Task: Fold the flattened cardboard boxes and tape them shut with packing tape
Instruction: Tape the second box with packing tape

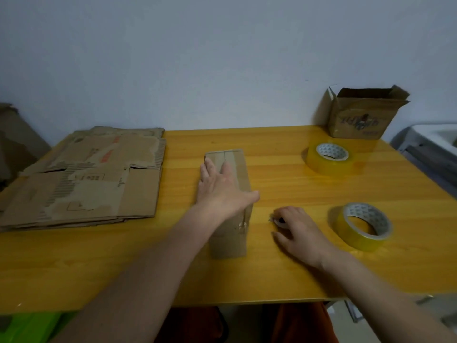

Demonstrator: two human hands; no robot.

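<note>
A small folded cardboard box (230, 199) lies near the middle of a yellow wood-grain table (284, 268), its long side running away from the camera and a strip of clear tape visible along the seam on its top face; the near end shows scuffed, torn paper at one corner. The person's left hand (222, 189) rests flat on top of the box, fingers (210, 169) straight and spread, thumb reaching over the right edge. The right hand (296, 231) rests on the table just right of the box, its fingers curled round a small dark object (279, 221) too blurred to identify. To the left lies a stack of flattened cardboard boxes (84, 181), worn and peeling, with red and black printing on the top sheet. Two rolls of yellowish packing tape sit on the right half of the table: the near roll (361, 226) just beside the right hand, the far roll (329, 158) well behind it. At the back right corner stands an open cardboard box (358, 115), flaps up, dark printing on its front. A plain pale wall (197, 58) backs the table. A green item (29, 325) shows below the table's near edge at lower left, and a grey-white object (432, 142) lies beyond its right side.
</note>
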